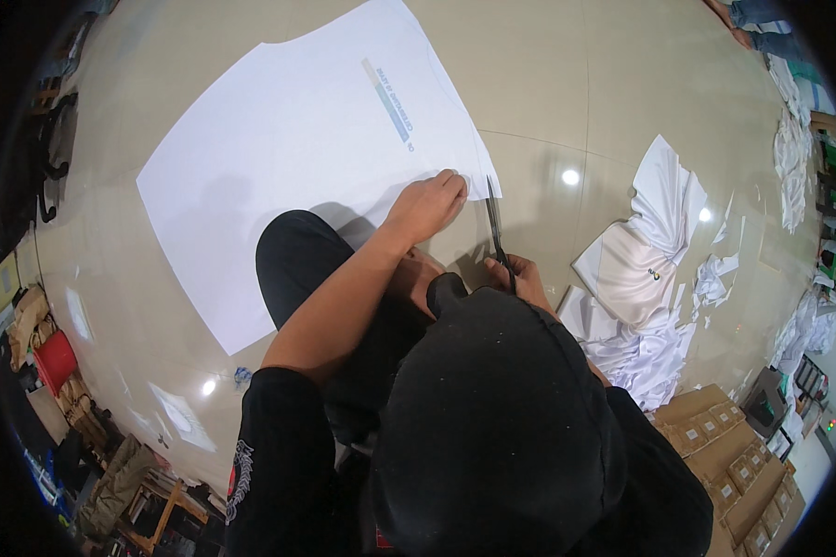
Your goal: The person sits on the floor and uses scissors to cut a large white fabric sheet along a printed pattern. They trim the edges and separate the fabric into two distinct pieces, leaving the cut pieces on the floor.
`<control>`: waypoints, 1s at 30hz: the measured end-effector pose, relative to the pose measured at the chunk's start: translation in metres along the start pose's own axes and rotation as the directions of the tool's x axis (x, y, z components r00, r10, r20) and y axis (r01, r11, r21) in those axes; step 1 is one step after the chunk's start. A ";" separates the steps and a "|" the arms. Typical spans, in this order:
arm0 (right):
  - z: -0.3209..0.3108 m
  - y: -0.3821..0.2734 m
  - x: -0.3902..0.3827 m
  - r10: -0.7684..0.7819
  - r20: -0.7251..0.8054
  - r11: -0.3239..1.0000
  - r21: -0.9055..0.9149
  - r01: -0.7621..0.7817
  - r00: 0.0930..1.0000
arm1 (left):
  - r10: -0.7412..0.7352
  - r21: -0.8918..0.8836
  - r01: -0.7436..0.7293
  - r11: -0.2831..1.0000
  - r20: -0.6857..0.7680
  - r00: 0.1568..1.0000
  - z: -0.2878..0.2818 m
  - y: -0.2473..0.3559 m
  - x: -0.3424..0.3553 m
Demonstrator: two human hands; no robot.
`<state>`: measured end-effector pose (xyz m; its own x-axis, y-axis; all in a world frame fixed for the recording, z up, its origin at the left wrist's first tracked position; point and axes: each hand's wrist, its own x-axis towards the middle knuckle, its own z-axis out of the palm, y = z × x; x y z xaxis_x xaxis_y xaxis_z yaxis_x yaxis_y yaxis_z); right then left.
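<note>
A large white fabric panel (279, 139) with curved cut edges lies spread on the floor, a pale blue and beige printed strip near its right side. My left hand (427, 206) is closed at the panel's lower right edge, its fingers curled down and pinching the cloth. In my right hand (522, 277) is a pair of black scissors (495, 227), pointing away from me. Their blades are at the panel's right corner, just right of my left hand. My right fingers wrap the handles and are partly hidden by a black head covering (506, 418).
Crumpled white cloth pieces (636, 269) and small offcuts (715, 274) lie to the right on the glossy tiled floor (529, 74). Cardboard (706, 408) with small brown packets is at the lower right. Bags and a red object (56, 360) line the left. Another person's feet (741, 35) show at upper right.
</note>
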<state>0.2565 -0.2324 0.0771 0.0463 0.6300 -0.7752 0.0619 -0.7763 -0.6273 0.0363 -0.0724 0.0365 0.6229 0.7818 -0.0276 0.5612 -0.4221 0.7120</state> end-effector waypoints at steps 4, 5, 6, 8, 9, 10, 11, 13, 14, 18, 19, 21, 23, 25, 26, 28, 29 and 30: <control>0.001 0.002 0.003 0.004 -0.015 1.000 -0.003 -0.004 1.000 | -0.010 0.006 0.010 1.000 0.003 1.000 0.001 0.000 0.000; 0.002 0.003 0.004 0.016 -0.022 1.000 0.003 -0.016 1.000 | -0.010 0.006 0.010 1.000 0.001 1.000 0.001 0.000 0.000; 0.002 0.004 0.005 0.037 -0.027 0.999 0.009 -0.037 0.999 | -0.013 0.007 0.013 1.000 0.004 1.000 0.000 0.000 0.001; 0.002 0.005 0.008 0.022 -0.015 1.000 0.023 -0.021 1.000 | -0.016 0.005 0.016 1.000 0.006 1.000 0.000 0.000 0.001; 0.002 0.006 0.008 0.032 -0.008 0.999 0.032 -0.032 0.999 | -0.015 0.003 0.015 1.000 0.005 1.000 0.000 0.000 0.001; 0.002 0.007 0.009 0.020 -0.012 0.999 0.037 -0.020 1.000 | -0.019 0.002 0.019 1.000 0.010 1.000 0.000 0.000 0.001; 0.002 0.007 0.009 0.022 -0.016 0.999 0.044 -0.021 1.000 | -0.017 0.003 0.016 1.000 0.008 1.000 0.000 0.001 0.000; 0.003 0.008 0.009 0.020 -0.033 0.999 0.043 -0.019 0.999 | -0.023 0.006 0.023 1.000 0.019 1.000 0.000 0.001 0.000; 0.004 0.008 0.009 0.018 -0.045 0.999 0.035 -0.016 0.999 | -0.024 0.010 0.024 1.000 0.020 0.999 0.000 0.001 0.001; 0.004 0.009 0.008 0.016 -0.056 1.000 0.018 -0.015 0.998 | 0.021 0.029 -0.020 0.999 -0.019 1.000 0.001 0.000 0.001; 0.004 0.010 0.008 0.017 -0.062 1.000 0.017 -0.016 0.998 | 0.047 0.035 -0.046 0.998 -0.043 0.998 0.002 -0.001 0.001; 0.003 0.012 0.009 0.014 -0.053 1.000 0.021 -0.013 0.998 | 0.055 0.033 -0.054 0.998 -0.053 0.997 0.003 -0.002 0.000; 0.003 0.015 0.012 0.013 -0.059 1.000 0.012 -0.013 0.998 | 0.057 0.036 -0.055 0.998 -0.055 0.997 0.003 -0.002 0.000; 0.002 0.018 0.014 0.009 -0.059 1.000 0.013 -0.008 0.998 | 0.051 0.045 -0.049 0.998 -0.051 0.997 0.004 -0.002 0.001; 0.002 0.020 0.015 0.005 -0.061 1.000 0.015 -0.004 0.998 | 0.052 0.045 -0.050 0.998 -0.052 0.997 0.004 -0.002 0.001; 0.002 0.023 0.016 -0.001 -0.062 1.000 0.017 0.002 0.998 | 0.054 0.046 -0.052 0.998 -0.054 0.997 0.003 -0.002 0.001; 0.002 0.025 0.017 -0.002 -0.062 1.000 0.017 0.003 0.998 | 0.031 0.041 -0.030 0.999 -0.030 0.999 0.002 -0.001 0.001; 0.002 0.026 0.017 -0.003 -0.058 1.000 0.015 0.004 0.998 | 0.008 0.036 -0.007 0.999 -0.005 1.000 0.002 -0.001 0.001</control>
<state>0.2573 -0.2420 0.0477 0.1033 0.6327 -0.7675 0.0474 -0.7738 -0.6316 0.0370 -0.0723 0.0347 0.6242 0.7810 -0.0185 0.5761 -0.4442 0.6861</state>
